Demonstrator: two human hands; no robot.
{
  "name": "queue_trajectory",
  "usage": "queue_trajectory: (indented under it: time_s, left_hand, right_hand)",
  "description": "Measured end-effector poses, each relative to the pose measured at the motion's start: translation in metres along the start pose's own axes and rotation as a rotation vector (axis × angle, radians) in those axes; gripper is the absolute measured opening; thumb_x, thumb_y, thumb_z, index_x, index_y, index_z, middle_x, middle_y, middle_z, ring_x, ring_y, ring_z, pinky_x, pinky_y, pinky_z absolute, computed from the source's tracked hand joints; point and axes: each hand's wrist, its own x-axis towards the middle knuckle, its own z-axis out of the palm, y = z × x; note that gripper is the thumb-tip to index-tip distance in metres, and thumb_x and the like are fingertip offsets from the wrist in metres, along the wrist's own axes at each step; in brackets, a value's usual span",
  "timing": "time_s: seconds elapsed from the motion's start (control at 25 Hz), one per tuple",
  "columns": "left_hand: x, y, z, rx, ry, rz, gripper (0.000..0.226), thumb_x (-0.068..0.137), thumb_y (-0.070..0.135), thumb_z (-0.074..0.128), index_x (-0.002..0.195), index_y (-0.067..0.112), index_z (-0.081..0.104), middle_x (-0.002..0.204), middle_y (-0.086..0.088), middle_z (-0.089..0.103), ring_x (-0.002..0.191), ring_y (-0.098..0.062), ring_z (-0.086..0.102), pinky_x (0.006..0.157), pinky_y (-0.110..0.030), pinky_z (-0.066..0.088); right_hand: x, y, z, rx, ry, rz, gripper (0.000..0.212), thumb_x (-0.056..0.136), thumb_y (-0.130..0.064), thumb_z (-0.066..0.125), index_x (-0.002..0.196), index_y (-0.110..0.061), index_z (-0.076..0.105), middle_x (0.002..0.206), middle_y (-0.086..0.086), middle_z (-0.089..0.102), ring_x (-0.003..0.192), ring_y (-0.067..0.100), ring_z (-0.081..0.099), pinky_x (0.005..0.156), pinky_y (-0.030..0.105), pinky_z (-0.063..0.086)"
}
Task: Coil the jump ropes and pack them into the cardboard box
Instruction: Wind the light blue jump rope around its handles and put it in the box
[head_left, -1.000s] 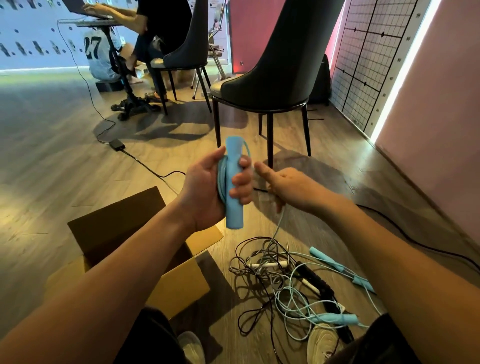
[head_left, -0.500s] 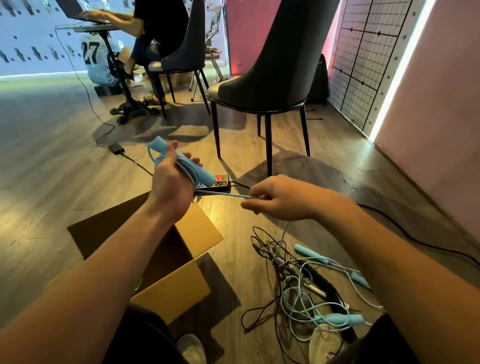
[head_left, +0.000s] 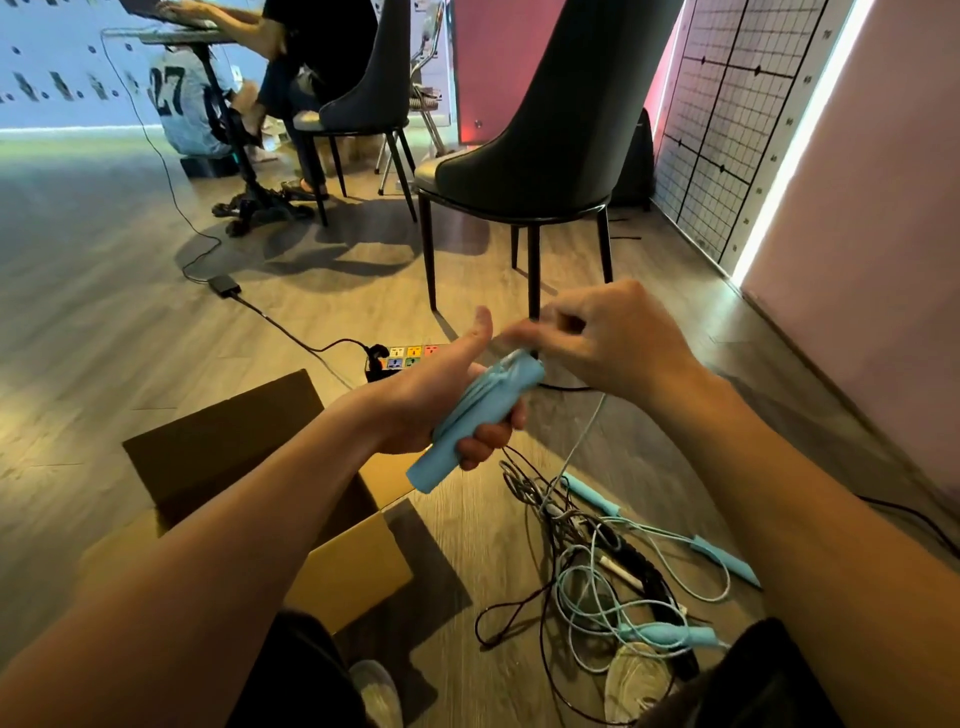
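Observation:
My left hand (head_left: 441, 395) grips a light blue jump rope handle (head_left: 470, 426) with blue cord wound round it, tilted with its lower end over the open cardboard box (head_left: 343, 566). My right hand (head_left: 602, 338) pinches the thin blue cord at the handle's upper end; its fingers are blurred. The cord (head_left: 584, 436) runs down from there to a tangled pile of jump ropes (head_left: 613, 571) on the floor, blue and black, with several blue handles (head_left: 722, 558) lying in it.
A dark chair (head_left: 540, 145) stands just beyond my hands. A power strip (head_left: 405, 356) and black cables lie on the wood floor. A person sits at a table at the back left. A pink wall runs along the right. My shoe (head_left: 636, 680) touches the pile.
My left hand swung the handle from pointing left to tilting up right and moved rightward. My right hand rose from the taut cord to the handle's upper end, wrapping cord around it.

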Motion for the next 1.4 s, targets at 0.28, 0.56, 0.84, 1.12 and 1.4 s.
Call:
queue_trajectory:
  time_s: [0.28,0.56,0.84,1.12,1.4]
  left_hand:
    - [-0.007,0.009,0.012,-0.670,-0.139,0.431,0.074,0.093,0.077,0.017,0.071,0.015,0.052,0.053,0.005,0.044,0.039,-0.007,0.043,0.043,-0.021,0.041]
    - [-0.007,0.002,-0.038,-1.098,0.459,0.904,0.046,0.104,0.054,0.027,0.101,0.011,0.044,0.073,-0.004,0.051,0.064,-0.015,0.053,0.069,-0.031,0.053]
    - [0.006,-0.004,-0.050,-0.439,0.830,0.719,0.042,0.105,0.050,0.032,0.101,0.012,0.048,0.072,0.000,0.053,0.065,-0.011,0.055,0.072,-0.028,0.051]
    - [0.006,0.003,-0.009,0.206,0.305,0.050,0.080,0.095,0.072,0.011,0.084,0.006,0.054,0.064,-0.005,0.052,0.051,-0.017,0.051,0.053,-0.029,0.046]
    - [-0.013,0.003,0.002,-0.058,-0.089,-0.052,0.073,0.094,0.075,0.020,0.071,0.012,0.051,0.056,0.000,0.042,0.041,-0.010,0.039,0.044,-0.023,0.038]
  right_hand:
    - [-0.001,0.004,0.033,0.451,-0.380,0.480,0.068,0.100,-0.065,0.030,0.061,-0.015,0.056,0.056,0.003,0.057,0.051,0.012,0.054,0.072,0.036,0.048]
    - [-0.018,0.003,0.052,0.207,-0.946,0.483,0.062,0.099,-0.066,0.029,0.083,-0.016,0.062,0.074,0.003,0.067,0.073,0.017,0.064,0.091,0.041,0.048]
    - [0.004,-0.023,0.019,0.028,-0.247,-0.123,0.031,0.091,-0.048,0.066,0.082,-0.019,0.072,0.063,-0.009,0.061,0.053,0.004,0.051,0.051,0.022,0.042]
    - [0.004,-0.010,0.003,-0.200,0.064,-0.154,0.069,0.074,-0.084,0.051,0.064,-0.017,0.062,0.054,-0.004,0.056,0.046,0.012,0.048,0.050,0.022,0.031]
    - [0.003,0.000,0.004,0.289,-0.131,0.154,0.078,0.080,-0.078,0.052,0.055,-0.004,0.055,0.047,0.001,0.047,0.040,0.014,0.039,0.046,0.031,0.033]
